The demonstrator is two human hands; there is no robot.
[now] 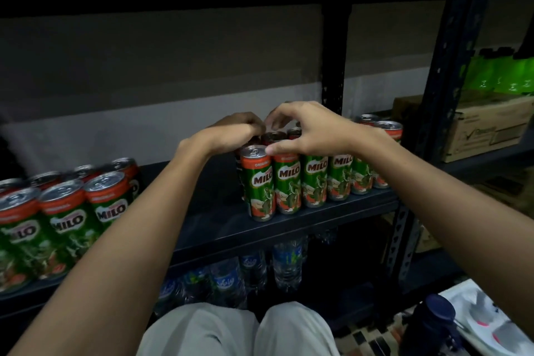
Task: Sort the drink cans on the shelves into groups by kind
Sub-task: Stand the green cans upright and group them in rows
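A row of green and orange Milo cans [315, 179] stands near the front edge of the dark shelf [219, 228], right of centre. Behind that row are darker cans [273, 137], only their tops showing. My left hand [231, 131] reaches over the left end of the row with its fingers curled down onto a can in the back row; that can is mostly hidden. My right hand [303, 127] hovers over the row, thumb resting on a front can's rim, fingers spread and arched above the dark cans. A second cluster of Milo cans [66, 211] stands at the left.
A black upright post [333, 66] rises behind the cans. Water bottles [257, 269] fill the shelf below. A cardboard box [485, 127] and green packs [502, 75] sit on the neighbouring rack at right. A dark bottle [433, 324] lies on the floor near my knees.
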